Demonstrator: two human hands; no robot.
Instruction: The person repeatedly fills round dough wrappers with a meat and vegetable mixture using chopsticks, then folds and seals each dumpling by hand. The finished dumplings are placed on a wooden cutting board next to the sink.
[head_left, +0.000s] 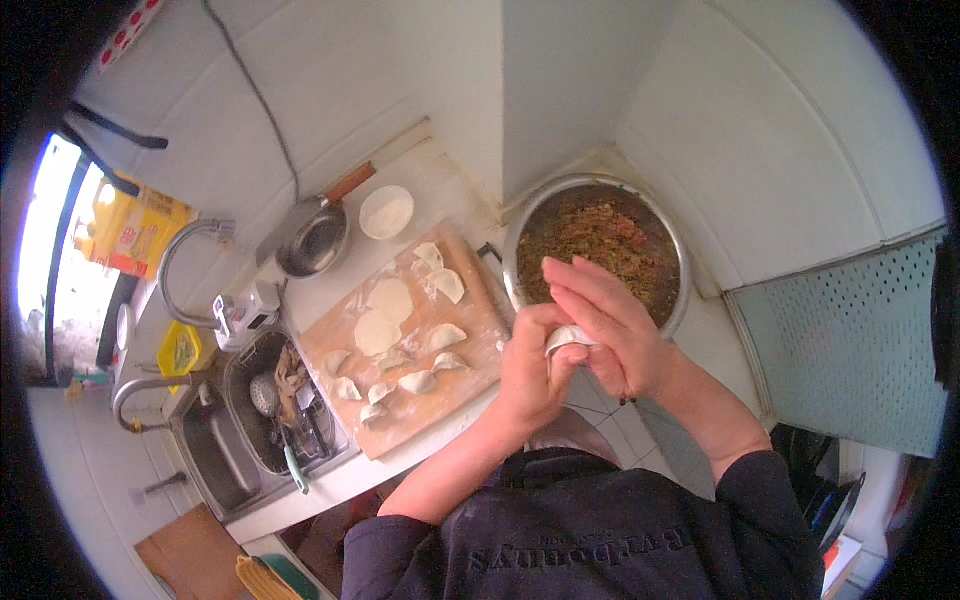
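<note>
A white dough dumpling (568, 337) is pinched between my two hands in front of my chest, just at the near rim of a big metal basin (511, 259). My left hand (529, 360) curls around its left side, thumb near the wrapper. From the right, my right hand (619, 322) presses on it, fingers stretched out over the basin. Much of the dumpling is hidden by my fingers. Chopped filling (600, 232) lies in the basin. To the left, a floured wooden board (442, 401) carries two overlapping flat dough wrappers (379, 332) and several folded dumplings (417, 382).
Behind the board stand a white bowl of flour (387, 213) and a small pan (319, 238) with a wooden handle. A double sink (217, 442) with a colander basket of utensils is at the left, under a curved faucet (169, 262). A perforated panel (840, 337) rises at the right.
</note>
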